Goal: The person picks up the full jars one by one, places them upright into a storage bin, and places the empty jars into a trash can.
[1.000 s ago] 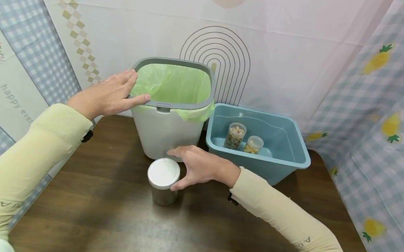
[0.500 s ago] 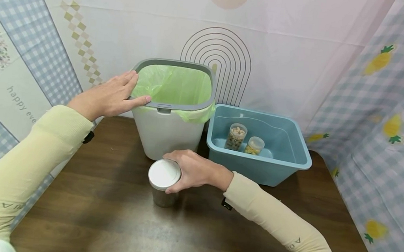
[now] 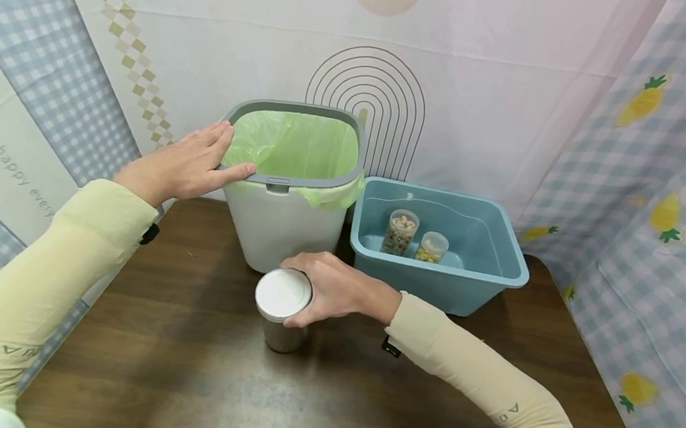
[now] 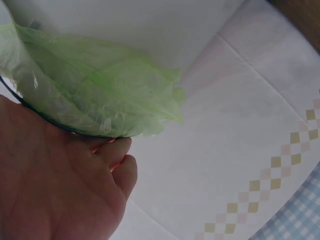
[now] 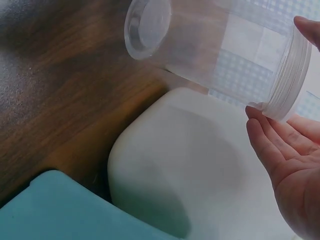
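Observation:
My right hand (image 3: 334,287) grips a clear, see-through jar (image 5: 200,45) around its white lid (image 3: 283,295), thumb on one side and fingers on the other. The jar stands upright over the wooden table, just in front of the trash bin (image 3: 281,229), and nothing shows inside it. The bin is white with a grey rim (image 3: 315,182) and a green bag liner (image 3: 306,145). My left hand (image 3: 183,164) rests on the left side of that rim with its fingers extended. In the left wrist view, the liner's loose edge (image 4: 115,85) hangs beside the fingers.
Right of the bin stands a blue tub (image 3: 464,291). Inside it are a clear container of nuts (image 3: 400,233) and a shorter one with yellow pieces (image 3: 431,248). A printed cloth (image 3: 478,104) hangs behind the table (image 3: 197,377).
My right hand has closed in on the jar's lid from the right and taken hold of it. The jar has shifted slightly to the right. My left hand has stayed on the bin rim.

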`<state>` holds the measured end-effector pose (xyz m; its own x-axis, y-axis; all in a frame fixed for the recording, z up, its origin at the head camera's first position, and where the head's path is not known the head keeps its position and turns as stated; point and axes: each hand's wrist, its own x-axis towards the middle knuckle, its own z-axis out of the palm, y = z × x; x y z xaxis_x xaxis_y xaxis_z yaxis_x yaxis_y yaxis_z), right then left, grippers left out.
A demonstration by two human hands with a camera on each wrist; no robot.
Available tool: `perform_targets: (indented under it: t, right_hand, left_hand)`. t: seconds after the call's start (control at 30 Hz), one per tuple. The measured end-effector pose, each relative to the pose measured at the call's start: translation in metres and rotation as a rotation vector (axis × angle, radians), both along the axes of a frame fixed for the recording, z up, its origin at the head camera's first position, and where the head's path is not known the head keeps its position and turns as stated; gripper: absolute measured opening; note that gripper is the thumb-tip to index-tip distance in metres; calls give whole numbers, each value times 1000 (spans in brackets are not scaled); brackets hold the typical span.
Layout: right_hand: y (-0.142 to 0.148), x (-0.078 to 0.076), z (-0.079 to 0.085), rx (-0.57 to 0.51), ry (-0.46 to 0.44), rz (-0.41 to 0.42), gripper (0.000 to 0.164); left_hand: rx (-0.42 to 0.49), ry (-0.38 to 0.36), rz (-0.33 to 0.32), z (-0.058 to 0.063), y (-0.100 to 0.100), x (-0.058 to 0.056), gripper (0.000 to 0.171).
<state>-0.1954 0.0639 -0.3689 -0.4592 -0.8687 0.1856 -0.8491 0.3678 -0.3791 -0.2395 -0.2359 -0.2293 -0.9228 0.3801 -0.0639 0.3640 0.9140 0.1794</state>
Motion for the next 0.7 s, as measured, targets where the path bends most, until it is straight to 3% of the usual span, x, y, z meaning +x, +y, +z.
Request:
perform_targets:
  t: [0.7]
  right_hand:
    - [41,12,43,3,-17,-29,79]
  left_hand:
    - [-2,-24,3,1,-1,-4,108]
